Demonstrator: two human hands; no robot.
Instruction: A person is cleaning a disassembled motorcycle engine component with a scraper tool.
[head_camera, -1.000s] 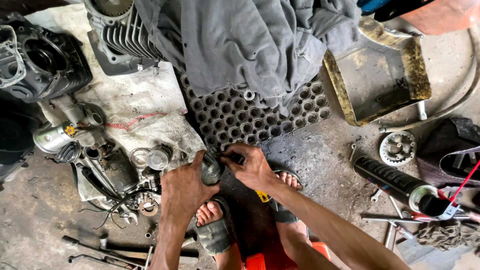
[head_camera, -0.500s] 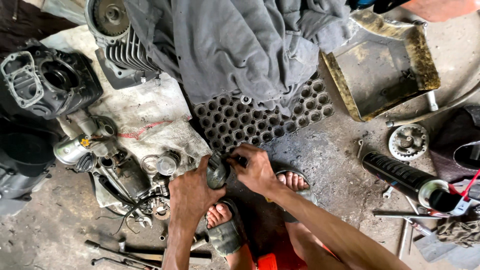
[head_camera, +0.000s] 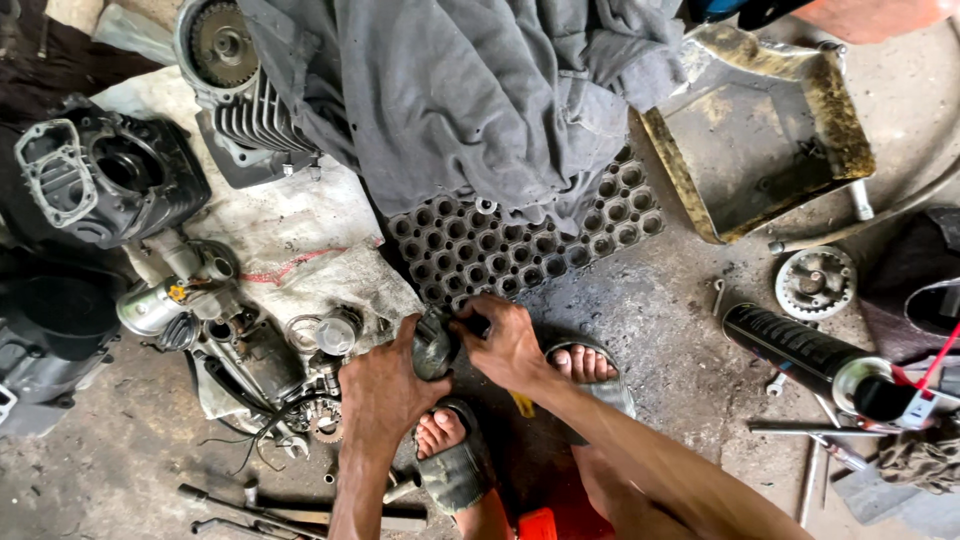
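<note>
Engine parts (head_camera: 240, 340) crowd left; left hand (head_camera: 385, 385) and right hand (head_camera: 510, 345) both grip a small metal part (head_camera: 433, 350) near the rubber mat (head_camera: 520, 240).

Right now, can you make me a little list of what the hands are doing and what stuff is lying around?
left hand: wrapped around a small dark metal part
right hand: pinching the top of the same part
under the hands: black rubber mat with holes
above: grey cloth
left side: engine cylinder with fins, dark engine case
right side: dirty metal tray, round sprocket
</note>
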